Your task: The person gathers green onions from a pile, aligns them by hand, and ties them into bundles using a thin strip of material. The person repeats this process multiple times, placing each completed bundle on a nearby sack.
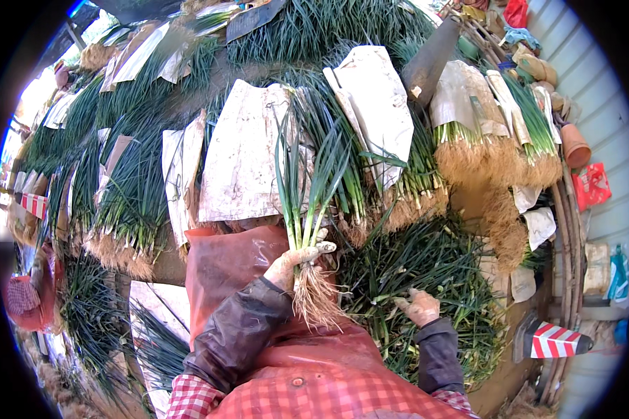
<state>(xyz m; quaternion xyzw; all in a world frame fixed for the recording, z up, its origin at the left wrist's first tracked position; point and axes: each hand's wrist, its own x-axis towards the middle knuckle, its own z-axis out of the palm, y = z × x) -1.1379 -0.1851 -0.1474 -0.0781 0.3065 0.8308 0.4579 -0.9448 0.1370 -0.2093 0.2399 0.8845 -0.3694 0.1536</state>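
My left hand (pixel 296 259) is closed round the white stems of a small bunch of green onions (pixel 305 220). The leaves point away from me and the stringy roots hang over my red plastic apron (pixel 241 267). My right hand (pixel 420 308) is apart from the bunch, over a heap of loose green leaves (pixel 424 256); its fingers are partly bent, and whether they pinch a leaf cannot be told. Beyond my lap, a dirty white sheet (pixel 246 157) lies beside more green onions (pixel 346 173).
Rows of green onions (pixel 136 183) with roots towards me stand left and ahead, some under white sheets (pixel 375 105). A striped cone (pixel 555 339) lies at the right near wooden poles (pixel 568 251) and a corrugated wall (pixel 608 131). Another person in red (pixel 29 298) is at far left.
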